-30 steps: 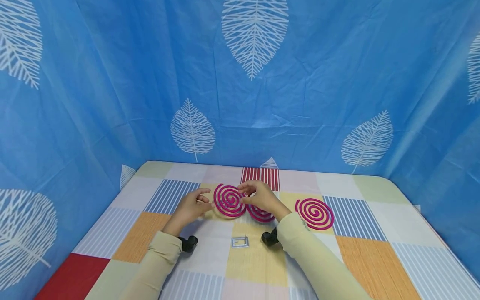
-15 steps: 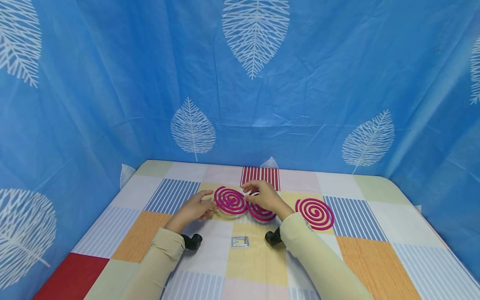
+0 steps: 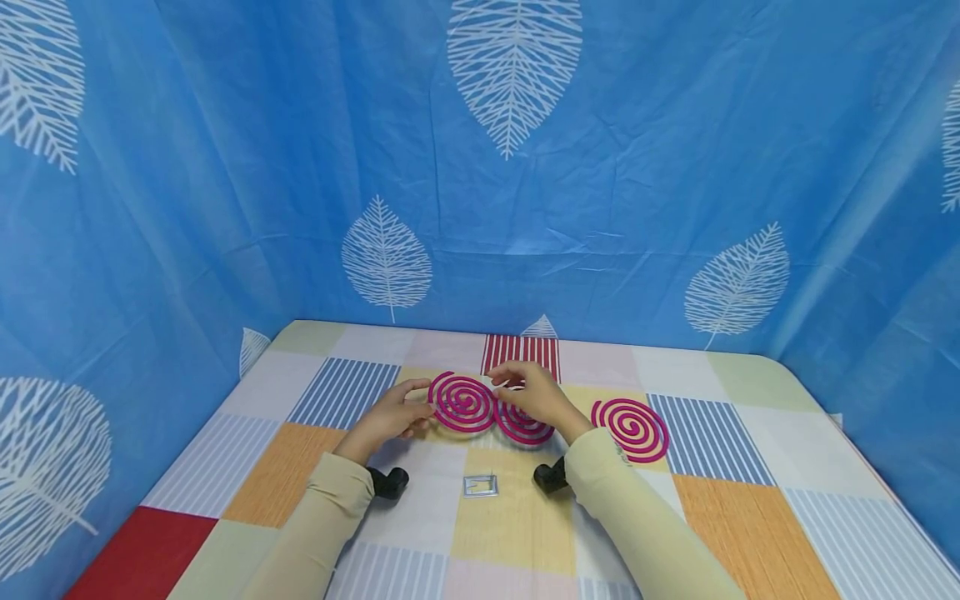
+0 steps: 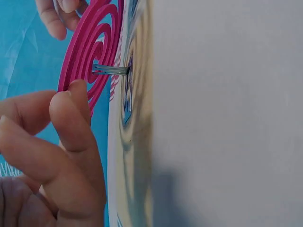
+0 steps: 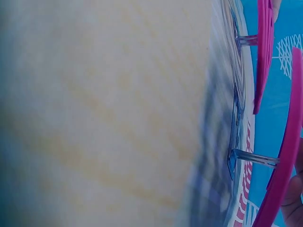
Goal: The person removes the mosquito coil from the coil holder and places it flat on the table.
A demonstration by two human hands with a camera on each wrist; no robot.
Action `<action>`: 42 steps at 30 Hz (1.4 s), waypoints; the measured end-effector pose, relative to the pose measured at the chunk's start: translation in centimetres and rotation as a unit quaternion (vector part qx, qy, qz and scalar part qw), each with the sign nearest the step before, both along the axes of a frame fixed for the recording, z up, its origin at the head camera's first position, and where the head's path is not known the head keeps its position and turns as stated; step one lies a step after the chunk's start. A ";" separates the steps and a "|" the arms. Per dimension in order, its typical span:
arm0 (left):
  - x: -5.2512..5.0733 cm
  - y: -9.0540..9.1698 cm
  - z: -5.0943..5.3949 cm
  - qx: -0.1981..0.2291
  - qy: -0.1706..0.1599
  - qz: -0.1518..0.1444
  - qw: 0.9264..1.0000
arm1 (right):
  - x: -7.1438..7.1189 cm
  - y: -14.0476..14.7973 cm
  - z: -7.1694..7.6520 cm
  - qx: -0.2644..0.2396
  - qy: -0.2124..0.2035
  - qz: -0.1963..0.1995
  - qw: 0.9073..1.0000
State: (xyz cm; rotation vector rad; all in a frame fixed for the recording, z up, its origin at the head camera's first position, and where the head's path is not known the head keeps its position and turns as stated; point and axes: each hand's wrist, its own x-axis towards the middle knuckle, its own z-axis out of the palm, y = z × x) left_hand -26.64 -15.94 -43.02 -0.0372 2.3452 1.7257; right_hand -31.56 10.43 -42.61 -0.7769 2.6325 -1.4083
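Observation:
A pink mosquito coil (image 3: pixel 462 403) sits above the table on a thin metal stand (image 4: pixel 110 70). My left hand (image 3: pixel 387 418) pinches its outer edge between thumb and finger, as the left wrist view shows. A second pink coil (image 3: pixel 525 423) stands just right of it, raised on its own metal stand (image 5: pixel 255 158). Over this second coil hangs my right hand (image 3: pixel 536 396), fingers loosely bent near the gap between the two coils; no grip on either coil shows. In the right wrist view that hand is mostly hidden behind the second coil.
A third pink coil (image 3: pixel 630 429) lies to the right, beside my right sleeve. A flat square metal stand (image 3: pixel 480 485) lies on the patchwork tablecloth (image 3: pixel 517 533) between the forearms. A blue curtain (image 3: pixel 600 183) with white leaves closes the back and sides.
The left coil has shifted slightly right and its tilt has varied, flatter half a second ago. My left hand has closed on its edge. My right hand has drawn slightly right.

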 end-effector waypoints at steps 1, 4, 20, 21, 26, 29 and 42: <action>0.0 0.0 -0.1 0.003 -0.001 0.003 1.000 | 0.0 0.0 0.0 0.001 0.001 -0.001 1.000; -0.1 -0.1 -0.1 0.009 -0.003 0.013 1.000 | -0.1 0.2 -0.1 0.002 -0.002 -0.004 1.000; 0.2 -1.6 1.3 0.034 0.007 0.046 0.998 | -0.2 0.5 -0.2 -0.012 0.012 -0.020 1.000; 0.2 -1.7 1.5 0.034 0.010 0.046 0.998 | -0.2 0.5 -0.2 -0.018 0.007 -0.020 1.000; 0.3 -1.7 2.1 0.044 0.028 0.040 0.998 | -0.2 0.3 0.2 -0.057 -0.022 -0.010 0.998; 0.3 -1.6 2.3 0.048 0.036 0.037 0.997 | 0.0 0.2 0.5 -0.075 -0.048 0.000 0.996; 1.1 -0.6 3.4 0.037 0.048 0.028 0.998 | 0.8 1.1 1.5 -0.116 -0.115 0.022 0.986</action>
